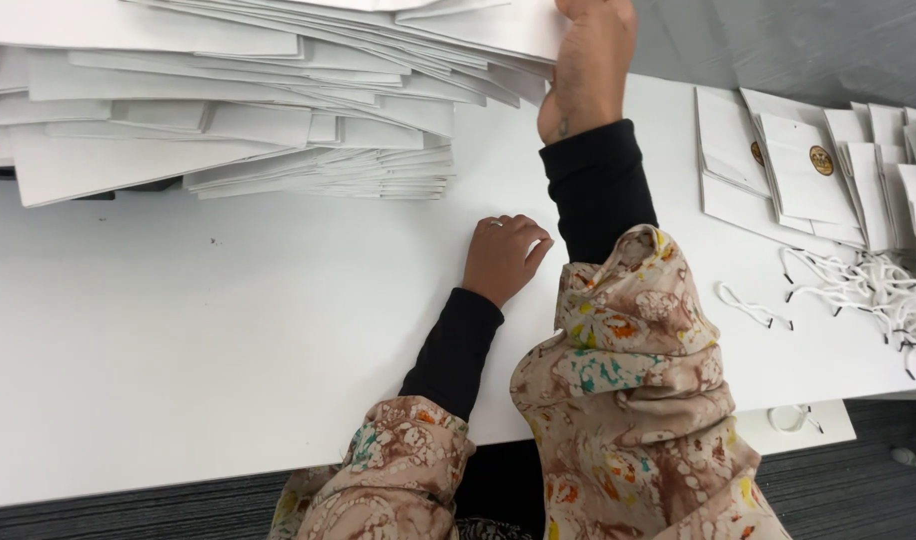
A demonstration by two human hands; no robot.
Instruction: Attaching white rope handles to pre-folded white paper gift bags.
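Observation:
A tall, untidy stack of flat white paper sheets [228, 110] fills the far left of the white table [178, 330]. My right hand [588, 65] reaches up to the stack's top right corner and rests on the top sheets; its fingertips are cut off by the frame edge. My left hand [503, 255] lies on the bare table below the stack, fingers curled in, holding nothing. Both arms wear black sleeves under a patterned brown and cream garment.
At the far right lie several folded white paper bags [788, 165] with round gold seals. Beside them sits a heap of white cord handles with black tips [868, 290]. One loose cord [753, 305] lies apart. Grey carpet shows beyond the table's near edge.

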